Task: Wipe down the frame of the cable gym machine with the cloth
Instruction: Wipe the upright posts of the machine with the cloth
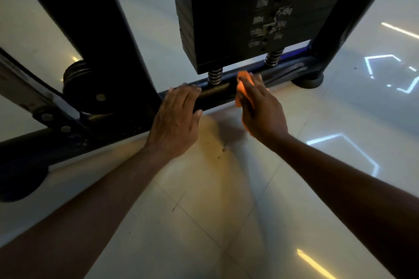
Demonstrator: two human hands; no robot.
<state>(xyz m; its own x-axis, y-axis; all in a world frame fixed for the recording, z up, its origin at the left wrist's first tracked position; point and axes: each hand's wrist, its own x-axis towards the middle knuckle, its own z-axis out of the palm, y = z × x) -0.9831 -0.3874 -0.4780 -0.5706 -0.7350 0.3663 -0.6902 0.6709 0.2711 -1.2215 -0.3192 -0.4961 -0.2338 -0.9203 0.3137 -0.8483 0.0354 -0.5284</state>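
Note:
The dark base bar [217,93] of the cable machine frame runs low across the floor from lower left to upper right. My left hand [175,118] rests flat on it with straight fingers, left of the near spring. My right hand [260,108] presses an orange cloth [243,79] against the bar with straight fingers, just right of that spring. Most of the cloth is hidden under the hand.
The black weight stack [244,13] hangs right above the bar on two springs [215,76]. A thick dark upright [90,29] rises at left, another upright [340,18] at right with a rubber foot [308,80]. Glossy tiled floor [226,188] lies below.

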